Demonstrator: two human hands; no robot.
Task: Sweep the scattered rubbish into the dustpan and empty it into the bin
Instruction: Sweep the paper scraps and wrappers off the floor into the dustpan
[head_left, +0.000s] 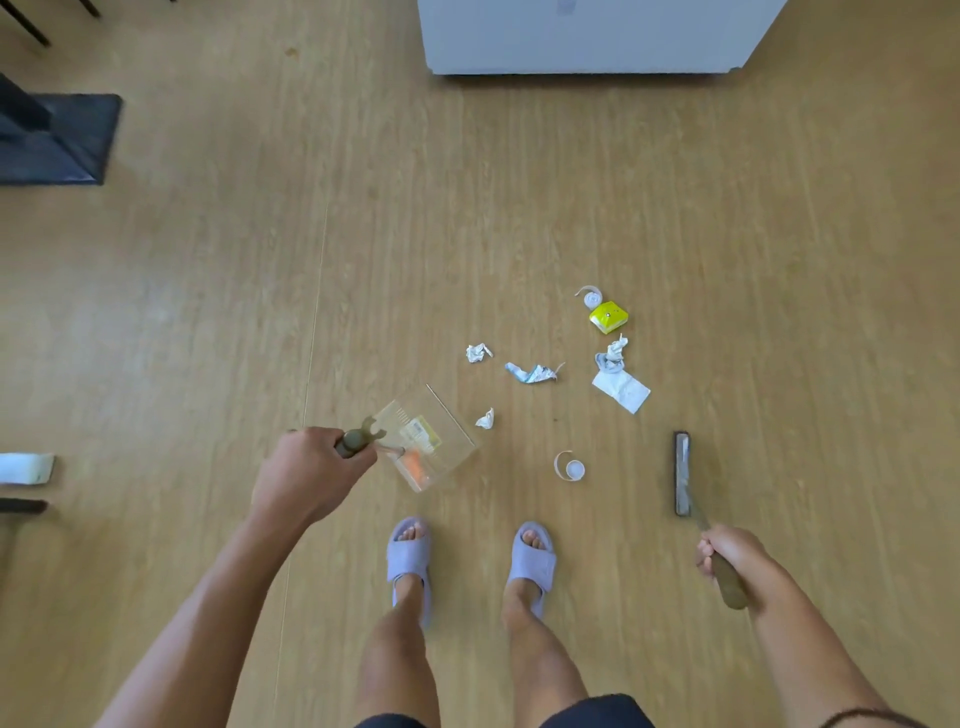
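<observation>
— Rubbish all over the wooden floor (208, 312), is it?

— Scattered ahead of the person's feet, a bit to the right. Farthest off there's a small white roll of tape (591, 297) with a yellow-green carton (608, 317) just beside it. Nearer than those, a twisted tissue (613, 355) sits touching a flat white paper slip (622, 390). To the left of that lie a crumpled wrapper (534, 373) and a white paper ball (478, 353). Nearer still, a smaller paper scrap (485, 418) and a second tape roll (570, 467).

— And the dustpan?

— Clear plastic dustpan (426, 436), on the near left of the mess, tilted, its open edge facing the scraps. The small paper scrap lies just beside that edge. Something orange shows through the pan's near corner; I cannot tell what it is.

— Who has hold of it?

— The left hand (306, 475) is wrapped tight around its brownish handle, fingers fully curled.

— The other hand?

— The right hand (727, 556) is closed in a fist around a wooden handle, and the brush (682, 474) at its end points away from the person, off to the right of the rubbish, apart from all of it. Whether its head touches the floor I cannot tell.

— Any bin?

— A dark bag-like shape (57, 140) far left and a white cabinet (587, 36) at the far side. I cannot tell if either is it.

— Feet?

— In lilac slippers (410, 556), standing just near the second tape roll.
</observation>
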